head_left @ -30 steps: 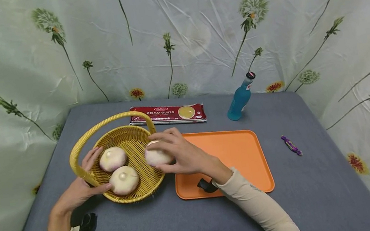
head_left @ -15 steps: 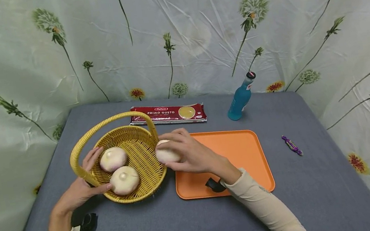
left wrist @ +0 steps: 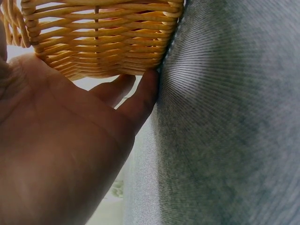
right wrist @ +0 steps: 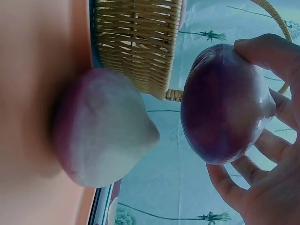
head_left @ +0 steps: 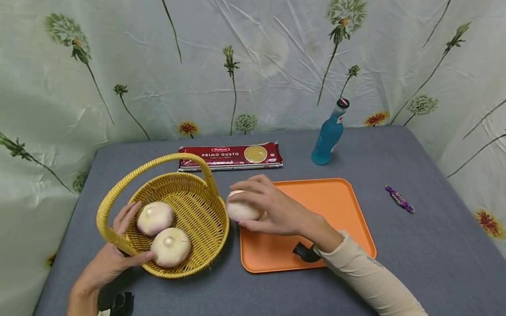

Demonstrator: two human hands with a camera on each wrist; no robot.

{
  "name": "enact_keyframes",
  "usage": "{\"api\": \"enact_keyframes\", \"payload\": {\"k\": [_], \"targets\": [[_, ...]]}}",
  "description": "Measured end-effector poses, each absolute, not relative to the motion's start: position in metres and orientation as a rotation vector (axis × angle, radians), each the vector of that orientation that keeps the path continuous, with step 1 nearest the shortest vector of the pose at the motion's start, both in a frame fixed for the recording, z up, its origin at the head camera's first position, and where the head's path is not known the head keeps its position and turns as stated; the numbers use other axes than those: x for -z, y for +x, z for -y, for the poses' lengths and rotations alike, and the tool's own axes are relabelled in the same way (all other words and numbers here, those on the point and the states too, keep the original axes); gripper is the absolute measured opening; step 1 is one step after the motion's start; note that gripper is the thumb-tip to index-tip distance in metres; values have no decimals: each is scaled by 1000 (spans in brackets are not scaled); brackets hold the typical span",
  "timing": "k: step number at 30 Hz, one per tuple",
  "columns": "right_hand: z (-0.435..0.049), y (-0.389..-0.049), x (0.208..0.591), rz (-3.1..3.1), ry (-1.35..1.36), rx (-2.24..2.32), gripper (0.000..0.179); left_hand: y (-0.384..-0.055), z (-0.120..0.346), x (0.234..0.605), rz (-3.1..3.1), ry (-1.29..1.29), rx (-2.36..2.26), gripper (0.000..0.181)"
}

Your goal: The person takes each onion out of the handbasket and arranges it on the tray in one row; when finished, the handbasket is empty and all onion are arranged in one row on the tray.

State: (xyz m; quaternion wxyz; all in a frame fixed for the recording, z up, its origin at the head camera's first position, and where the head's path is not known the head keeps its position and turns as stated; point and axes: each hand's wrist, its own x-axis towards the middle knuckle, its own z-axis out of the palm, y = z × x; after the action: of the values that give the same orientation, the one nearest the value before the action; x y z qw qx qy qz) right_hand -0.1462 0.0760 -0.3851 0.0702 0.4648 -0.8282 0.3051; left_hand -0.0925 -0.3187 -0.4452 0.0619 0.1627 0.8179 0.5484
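Observation:
My left hand [head_left: 109, 264] holds the side of a yellow wicker basket [head_left: 202, 213], thumb over the rim. In the left wrist view its fingers press against the basket's weave [left wrist: 103, 44]. Two white and purple turnips, one far [head_left: 155, 218] and one near [head_left: 170, 247], lie in the basket. My right hand [head_left: 282, 212] grips another turnip [head_left: 242, 207] in the air over the left edge of an orange tray [head_left: 321, 197]. In the right wrist view this held turnip [right wrist: 225, 105] shows its purple side, and a further turnip [right wrist: 105, 129] sits on the tray, mostly hidden in the head view.
Behind the basket lies a red biscuit packet [head_left: 231, 157]. A blue bottle [head_left: 327, 139] with a dark cap stands at the back right. To the right of the tray is a purple wrapped candy [head_left: 399, 199]. The basket's tall handle [head_left: 147, 165] arches above it.
My right hand has carried its turnip rightward, from above the basket's right side past the rim to over the tray. The left hand and the basket have stayed in place.

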Motion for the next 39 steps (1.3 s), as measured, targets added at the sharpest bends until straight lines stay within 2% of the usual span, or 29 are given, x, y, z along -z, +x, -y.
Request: {"api": "enact_keyframes", "payload": {"k": [39], "targets": [[-116,-155,392,2649,1258,-965,43,-92,318,446,-2533,508,-1606,112]]}}
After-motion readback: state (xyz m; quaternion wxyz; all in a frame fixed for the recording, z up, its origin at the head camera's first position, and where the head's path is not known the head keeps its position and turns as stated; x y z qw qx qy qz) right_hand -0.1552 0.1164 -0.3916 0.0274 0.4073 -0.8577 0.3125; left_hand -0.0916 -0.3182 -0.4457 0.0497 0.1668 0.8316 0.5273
